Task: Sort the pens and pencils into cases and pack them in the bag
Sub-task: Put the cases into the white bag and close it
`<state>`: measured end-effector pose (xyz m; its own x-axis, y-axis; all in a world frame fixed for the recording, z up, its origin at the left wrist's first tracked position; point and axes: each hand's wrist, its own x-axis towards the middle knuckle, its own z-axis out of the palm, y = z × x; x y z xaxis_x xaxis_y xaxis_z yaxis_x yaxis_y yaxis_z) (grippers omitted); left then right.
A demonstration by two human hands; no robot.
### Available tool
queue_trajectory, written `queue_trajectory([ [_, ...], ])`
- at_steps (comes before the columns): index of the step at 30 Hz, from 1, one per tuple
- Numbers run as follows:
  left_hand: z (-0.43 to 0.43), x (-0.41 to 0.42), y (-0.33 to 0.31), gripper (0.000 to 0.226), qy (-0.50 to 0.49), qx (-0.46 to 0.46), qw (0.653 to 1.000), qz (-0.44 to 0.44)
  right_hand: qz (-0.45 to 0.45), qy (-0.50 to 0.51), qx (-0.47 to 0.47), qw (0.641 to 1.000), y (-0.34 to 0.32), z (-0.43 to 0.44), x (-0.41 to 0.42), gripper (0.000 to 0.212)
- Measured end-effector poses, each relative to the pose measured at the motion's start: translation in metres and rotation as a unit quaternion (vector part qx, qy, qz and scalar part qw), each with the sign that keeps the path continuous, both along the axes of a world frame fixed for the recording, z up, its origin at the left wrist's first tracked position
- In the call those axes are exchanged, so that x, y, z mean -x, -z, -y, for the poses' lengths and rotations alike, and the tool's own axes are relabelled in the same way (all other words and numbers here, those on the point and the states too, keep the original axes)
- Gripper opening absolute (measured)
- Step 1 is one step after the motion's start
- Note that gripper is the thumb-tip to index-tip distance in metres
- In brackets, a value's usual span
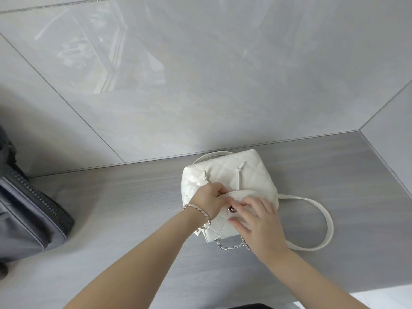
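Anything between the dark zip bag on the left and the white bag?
Head view: only bare tabletop between dark bag and white bag. The left forearm crosses lower down, nearer the camera.

Grey wood-grain ledge meets glossy grey wall tiles at twelve o'clock. Dark grey zipped bag lies at nine o'clock — partly cut off by the frame's edge.

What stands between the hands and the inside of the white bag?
Only the flap of the white quilted leather bag, lying over its mouth. The left hand grips the flap's edge; the right hand rests fingers on it. No pen cases show.
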<state>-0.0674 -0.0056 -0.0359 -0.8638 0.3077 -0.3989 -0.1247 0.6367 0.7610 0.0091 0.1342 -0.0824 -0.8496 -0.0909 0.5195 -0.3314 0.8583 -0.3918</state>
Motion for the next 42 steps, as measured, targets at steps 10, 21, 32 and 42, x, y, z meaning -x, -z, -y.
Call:
queue_trajectory([
  [10, -0.006, -0.001, -0.001, 0.012, -0.025, 0.017, 1.0, 0.002, -0.049, 0.071, 0.084, 0.993, 0.003, 0.009, 0.007, 0.017],
  [21, -0.006, -0.005, -0.003, 0.013, -0.019, 0.017, 1.0, -0.006, 0.363, 0.186, 0.464, 0.786, -0.044, 0.026, 0.007, 0.018],
  [32, 0.014, -0.038, 0.017, 0.064, -0.148, -0.016, 0.971, -0.189, 0.183, 0.24, 0.367, 0.88, -0.039, -0.011, -0.008, 0.017],
  [42, 0.035, -0.042, 0.03, 0.079, -0.362, -0.174, 0.889, 0.221, 0.446, 0.106, 0.426, 0.78, -0.006, -0.044, -0.028, 0.034],
])
